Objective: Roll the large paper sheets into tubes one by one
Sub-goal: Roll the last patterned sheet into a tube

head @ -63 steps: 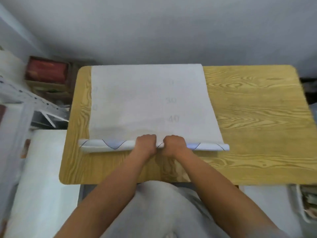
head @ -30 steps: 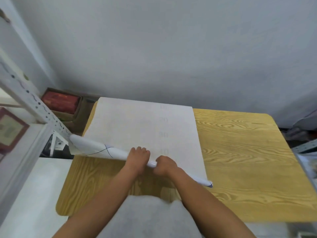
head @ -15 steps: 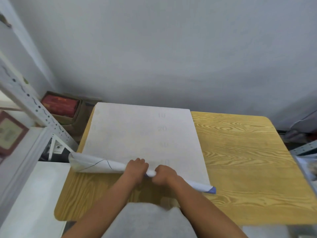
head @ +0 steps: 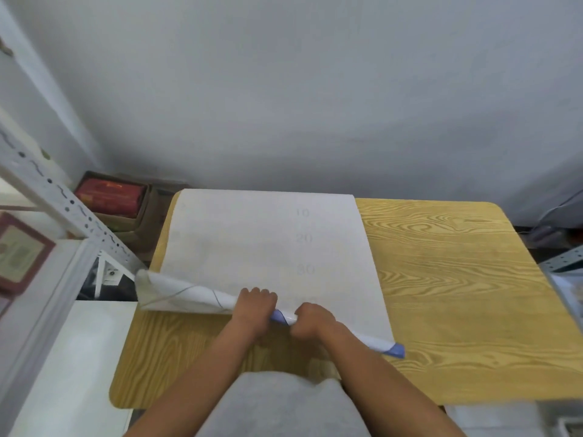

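Your left hand point(head: 254, 305) and right hand point(head: 310, 323): both grips curled tight around the rolled near edge | large white paper sheet point(head: 268, 244): flat on yellow wood-grain worktop point(head: 457, 279) | roll: looser at left end

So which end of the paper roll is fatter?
The left end of the roll: it flares wide open beside the left hand, while the right end is tight.

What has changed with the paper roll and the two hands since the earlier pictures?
The rolled part was even and straight; now it is a cone, wide at the left end and thin at the right, lying askew. The left hand and right hand still grip its middle. The flat sheet stays on the table.
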